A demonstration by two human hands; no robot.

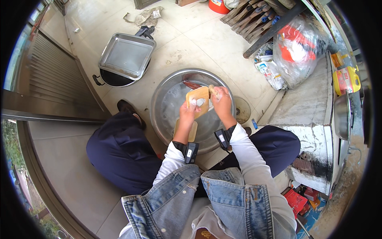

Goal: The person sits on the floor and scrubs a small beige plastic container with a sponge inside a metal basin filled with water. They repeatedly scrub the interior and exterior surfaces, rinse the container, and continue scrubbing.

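My left hand (188, 114) grips a yellowish rectangular tray or board (198, 94), tilted over a large metal basin (154, 105). Suds lie on that hand's thumb. In my right hand (222, 103) is a tan scrubber (212, 90), which looks like loofah, at the tray's right edge; the fingers partly hide it. Something white shows between the tray and the right hand, too covered to name. Soapy water (168, 101) fills the basin's bottom. A bundle of reddish-brown sticks, perhaps chopsticks (191, 84), leans at its far side. Another yellowish flat piece (193, 131) sits partly behind my left forearm.
Left of the basin, a rectangular metal tray (126, 55) rests on a black two-handled pan (115, 78). A round lid-like disc (242, 110) lies at the basin's right. Farther right are a stuffed plastic bag (295, 56), stacked wood (253, 18) and a whitewashed block (304, 95).
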